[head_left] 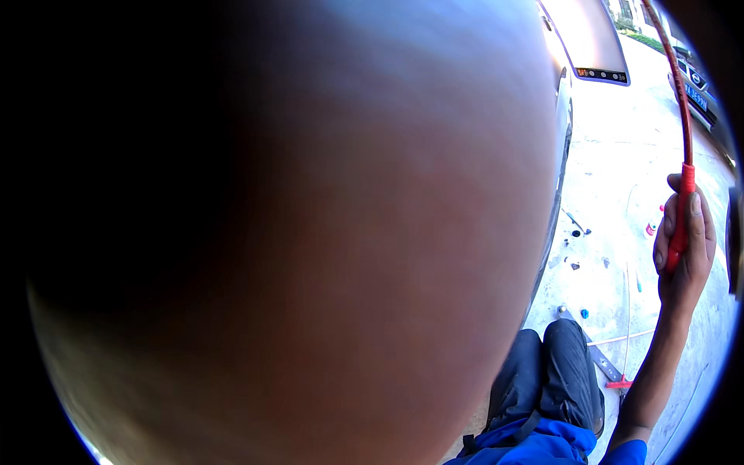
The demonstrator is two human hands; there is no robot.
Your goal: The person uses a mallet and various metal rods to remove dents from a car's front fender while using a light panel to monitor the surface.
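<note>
My right hand point(700, 252) is raised at the right side, with its fingers wrapped round the red handle point(680, 225) of a long, slim metal rod point(677, 74). The rod runs upward from the fist, bends slightly, and leaves the picture at the top. A huge, blurred, skin-coloured shape, apparently my left hand or arm point(395, 256), lies very close to the camera. It covers most of the left and middle, and no fingers can be made out. Whatever is behind it is hidden.
A bright light panel point(593, 39) with a row of buttons stands at the top. A parked car point(694, 93) is at the far right. On the pale ground lie a metal bar with holes point(606, 363), a red T-shaped handle point(619, 384), a small blue item point(585, 314) and other small pieces.
</note>
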